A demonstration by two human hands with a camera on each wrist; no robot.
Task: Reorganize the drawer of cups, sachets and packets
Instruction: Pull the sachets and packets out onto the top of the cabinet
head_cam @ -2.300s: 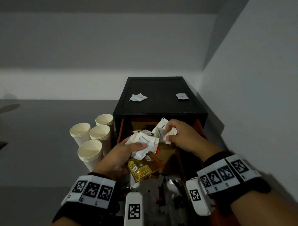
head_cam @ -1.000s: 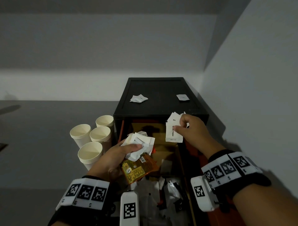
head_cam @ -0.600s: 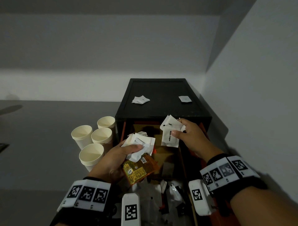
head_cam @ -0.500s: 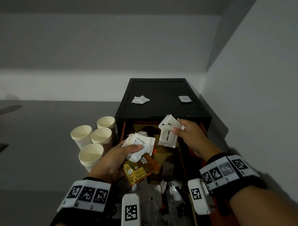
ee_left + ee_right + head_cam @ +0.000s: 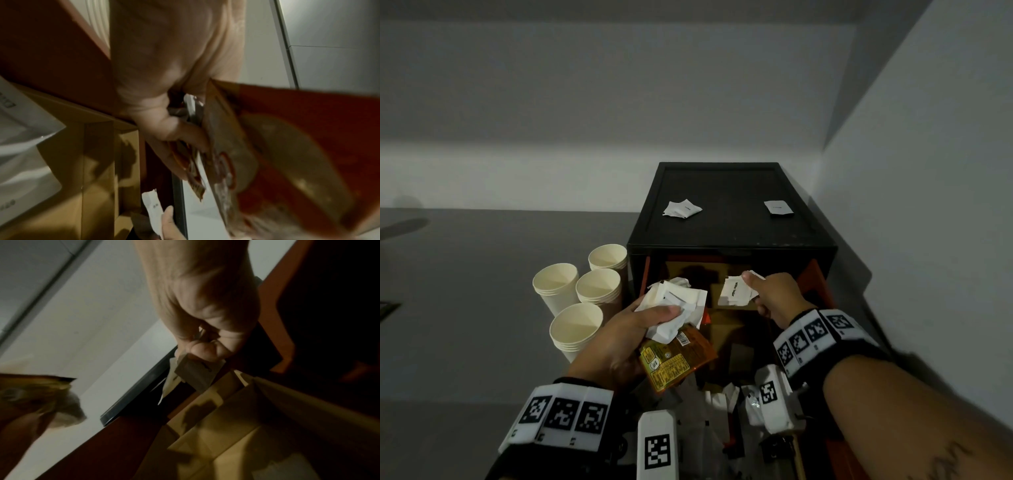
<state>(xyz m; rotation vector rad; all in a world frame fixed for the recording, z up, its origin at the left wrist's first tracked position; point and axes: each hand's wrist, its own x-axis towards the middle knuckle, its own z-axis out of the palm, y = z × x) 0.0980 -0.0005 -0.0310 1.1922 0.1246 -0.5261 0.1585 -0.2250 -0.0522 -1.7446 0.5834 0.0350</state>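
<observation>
We see open drawer (image 5: 822,284) under black cabinet (image 5: 726,219), wall close right. Left hand (image 5: 619,339) grips sachet bundle (image 5: 674,305) plus orange packet (image 5: 674,359); right hand (image 5: 774,294) pinches white sachets (image 5: 734,291) over drawer. Cup stacks (image 5: 585,294) left of cabinet. Drawer front contents dim, unclear.

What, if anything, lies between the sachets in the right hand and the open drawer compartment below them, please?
Nothing visible does. The right hand pinches the sachets over the drawer; the compartment below shows only bare cardboard. The left hand, gripping its own bundle, is off to the left.
</observation>
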